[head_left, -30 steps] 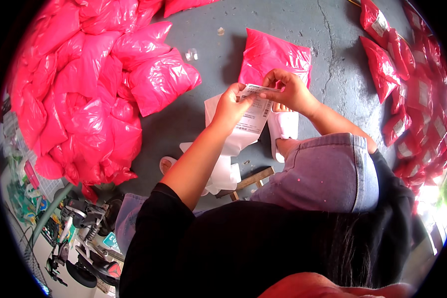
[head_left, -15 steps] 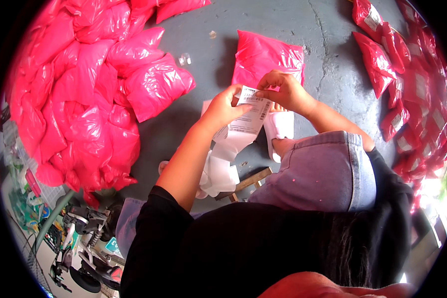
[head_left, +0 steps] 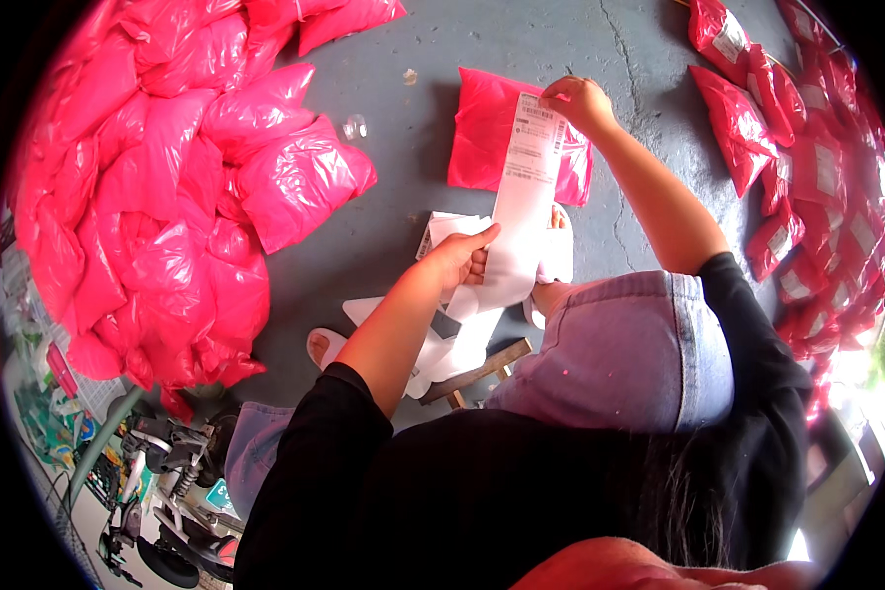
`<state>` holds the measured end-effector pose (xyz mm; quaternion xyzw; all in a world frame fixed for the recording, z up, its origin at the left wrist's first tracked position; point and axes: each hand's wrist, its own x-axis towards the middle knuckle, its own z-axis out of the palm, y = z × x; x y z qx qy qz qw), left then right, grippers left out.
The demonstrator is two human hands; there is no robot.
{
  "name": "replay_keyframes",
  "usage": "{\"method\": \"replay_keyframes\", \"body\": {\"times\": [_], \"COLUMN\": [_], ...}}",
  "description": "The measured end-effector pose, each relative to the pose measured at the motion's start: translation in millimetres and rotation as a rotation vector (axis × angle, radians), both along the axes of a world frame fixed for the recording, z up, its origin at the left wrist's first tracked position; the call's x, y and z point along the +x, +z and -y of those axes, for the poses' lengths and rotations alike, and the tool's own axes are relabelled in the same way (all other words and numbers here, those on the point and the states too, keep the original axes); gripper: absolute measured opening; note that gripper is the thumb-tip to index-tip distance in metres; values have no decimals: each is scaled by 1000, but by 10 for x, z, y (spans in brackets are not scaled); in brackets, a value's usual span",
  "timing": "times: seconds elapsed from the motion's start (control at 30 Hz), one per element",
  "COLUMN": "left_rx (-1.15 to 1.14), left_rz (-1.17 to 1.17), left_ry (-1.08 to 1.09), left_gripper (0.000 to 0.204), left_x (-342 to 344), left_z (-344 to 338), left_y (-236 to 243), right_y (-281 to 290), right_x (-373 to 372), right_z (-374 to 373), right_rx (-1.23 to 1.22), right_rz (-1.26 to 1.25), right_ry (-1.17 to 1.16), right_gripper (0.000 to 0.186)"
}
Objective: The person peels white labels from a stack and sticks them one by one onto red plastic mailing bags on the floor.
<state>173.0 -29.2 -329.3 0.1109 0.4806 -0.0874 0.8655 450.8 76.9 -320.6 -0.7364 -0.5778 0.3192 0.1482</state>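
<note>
Between my hands a shipping label (head_left: 534,140) with printed text stretches up from a white paper strip (head_left: 514,241). The top corner of the label is pinched in my right hand (head_left: 578,101), raised over a pink plastic parcel bag (head_left: 474,128) that lies on the floor. Lower down, my left hand (head_left: 459,258) closes round the strip and a folded stack of labels (head_left: 452,228), thumb on top. From there the white strip hangs in loops toward my feet. The pink bag's lower middle is hidden behind the label.
A large heap of pink bags (head_left: 157,197) rises on the left. On the right lie many labelled pink bags (head_left: 826,177). A wooden stool (head_left: 482,369) stands between my legs. At the lower left is a motorbike (head_left: 182,482). A small clear scrap (head_left: 355,127) lies on the grey floor.
My right hand has moved up and away, drawing the label out long over the pink bag. My left hand has come down and nearer to me, holding the strip.
</note>
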Motion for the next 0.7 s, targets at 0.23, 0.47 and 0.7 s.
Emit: {"method": "replay_keyframes", "body": {"times": [0.23, 0.47, 0.7], "left_rx": [-263, -178, 340], "left_rz": [-154, -346, -397], "left_ry": [60, -400, -946], "left_gripper": [73, 56, 45], "left_x": [-427, -1621, -1999], "left_z": [496, 1289, 357], "left_y": [-232, 55, 1497], "right_y": [-281, -407, -387], "right_x": [-96, -678, -499], "right_z": [63, 572, 388], "right_rx": [114, 381, 592], "right_rz": [422, 414, 370], "right_ry": [32, 338, 161], "right_gripper": [46, 77, 70]}}
